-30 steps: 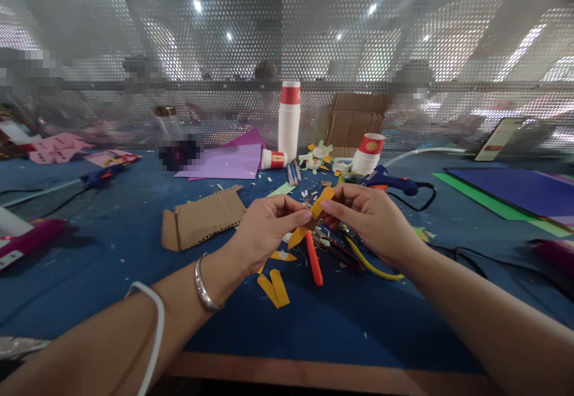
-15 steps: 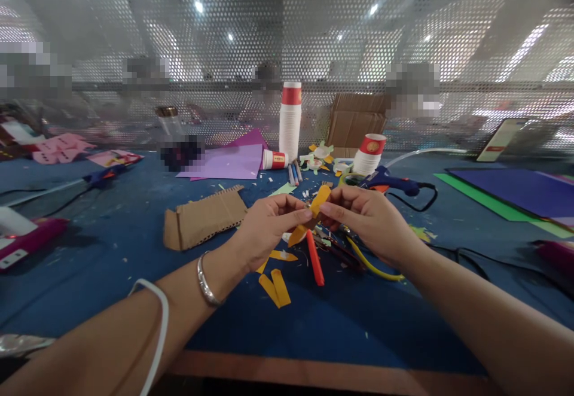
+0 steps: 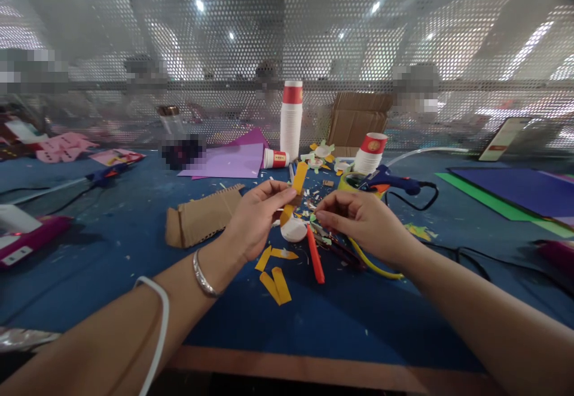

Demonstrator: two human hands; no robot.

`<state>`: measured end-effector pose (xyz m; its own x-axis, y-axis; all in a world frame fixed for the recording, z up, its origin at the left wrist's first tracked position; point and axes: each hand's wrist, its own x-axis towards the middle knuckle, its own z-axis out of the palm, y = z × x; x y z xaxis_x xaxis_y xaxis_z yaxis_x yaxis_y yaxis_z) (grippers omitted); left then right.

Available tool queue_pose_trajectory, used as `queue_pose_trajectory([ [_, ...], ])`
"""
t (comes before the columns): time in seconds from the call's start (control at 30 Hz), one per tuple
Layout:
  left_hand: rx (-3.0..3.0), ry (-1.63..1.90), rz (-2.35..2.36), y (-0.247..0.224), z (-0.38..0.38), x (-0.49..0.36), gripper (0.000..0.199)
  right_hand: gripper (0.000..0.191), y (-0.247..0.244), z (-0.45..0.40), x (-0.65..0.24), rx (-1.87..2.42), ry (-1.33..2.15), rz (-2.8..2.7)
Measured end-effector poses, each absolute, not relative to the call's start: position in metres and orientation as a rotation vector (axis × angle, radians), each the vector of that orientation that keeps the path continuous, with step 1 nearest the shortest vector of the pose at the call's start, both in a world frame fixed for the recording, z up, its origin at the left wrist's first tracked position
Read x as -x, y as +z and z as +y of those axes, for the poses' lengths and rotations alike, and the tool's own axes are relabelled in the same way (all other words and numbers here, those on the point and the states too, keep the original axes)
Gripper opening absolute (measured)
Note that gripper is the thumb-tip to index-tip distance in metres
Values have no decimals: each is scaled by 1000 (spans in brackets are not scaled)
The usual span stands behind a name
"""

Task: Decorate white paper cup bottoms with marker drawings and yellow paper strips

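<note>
Between thumb and fingers my left hand (image 3: 260, 213) pinches a small brown piece with yellow paper strips (image 3: 300, 178) sticking out above and below. To its right, apart from it, my right hand (image 3: 361, 221) has its thumb and fingertips together; whatever may be between them is too small to make out. Below the hands lie a white round piece (image 3: 294, 230), an orange-red pen (image 3: 315, 254) and more yellow strips (image 3: 275, 286) on the blue table.
Corrugated cardboard (image 3: 204, 216) lies left of my left hand. Behind stand a tall stack of paper cups (image 3: 291, 124) and a shorter stack (image 3: 370, 154). A blue glue gun (image 3: 390, 180) rests by a yellow tape roll (image 3: 352, 182). Coloured sheets (image 3: 511, 192) are at right.
My right hand has let go of the piece with yellow strips, and the hands have moved apart. My left hand has shifted slightly left with the piece, uncovering the white round piece.
</note>
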<state>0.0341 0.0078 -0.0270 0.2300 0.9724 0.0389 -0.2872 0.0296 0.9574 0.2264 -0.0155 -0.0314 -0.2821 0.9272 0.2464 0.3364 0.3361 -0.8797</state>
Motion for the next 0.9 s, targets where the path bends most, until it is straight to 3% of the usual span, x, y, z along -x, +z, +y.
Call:
queue_pose_trajectory([
  [0.33, -1085, 1096, 798, -29, 13, -30, 24, 20, -34, -16, -226, 1160, 711, -1814],
  [0.9, -1323, 1104, 824, -28, 1, -36, 24, 22, -34, -18, -225, 1143, 733, -1760],
])
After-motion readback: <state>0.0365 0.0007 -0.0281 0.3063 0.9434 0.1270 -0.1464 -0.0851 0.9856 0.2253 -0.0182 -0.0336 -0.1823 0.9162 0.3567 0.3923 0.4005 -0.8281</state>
